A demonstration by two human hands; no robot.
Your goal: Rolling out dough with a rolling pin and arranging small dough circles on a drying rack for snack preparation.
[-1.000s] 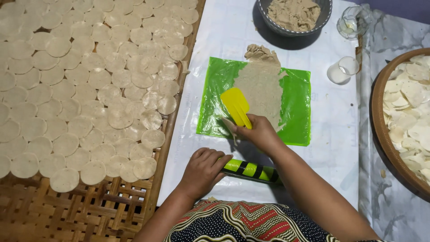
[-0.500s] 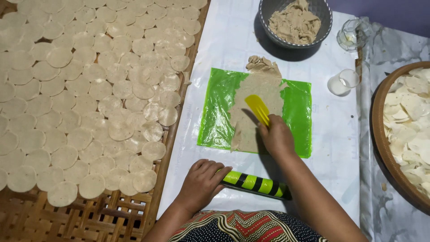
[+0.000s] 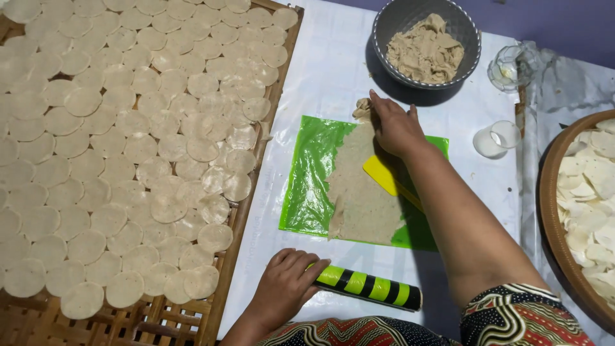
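Note:
My right hand point(image 3: 396, 127) reaches to the far edge of the green plastic sheet point(image 3: 314, 179), its fingers curled down on the lumpy far end of the thin beige dough point(image 3: 362, 198) spread over the sheet. Under my right forearm a yellow scraper point(image 3: 383, 174) lies on the sheet. My left hand point(image 3: 285, 285) grips the left end of a green and black striped rolling pin point(image 3: 371, 287), which lies on the white table cover point(image 3: 333, 70) in front of the sheet.
A woven bamboo tray point(image 3: 221, 275) on the left carries several round dough discs point(image 3: 128, 147). A grey bowl point(image 3: 471, 38) of dough stands at the back. A small glass point(image 3: 509, 67) and a white cup point(image 3: 496, 138) sit right of it. A round basket point(image 3: 554, 224) of cut pieces is at the right edge.
My right hand moved away from me up the sheet to the dough's far end. The yellow scraper now lies behind the hand, under the forearm. My left hand stays on the rolling pin.

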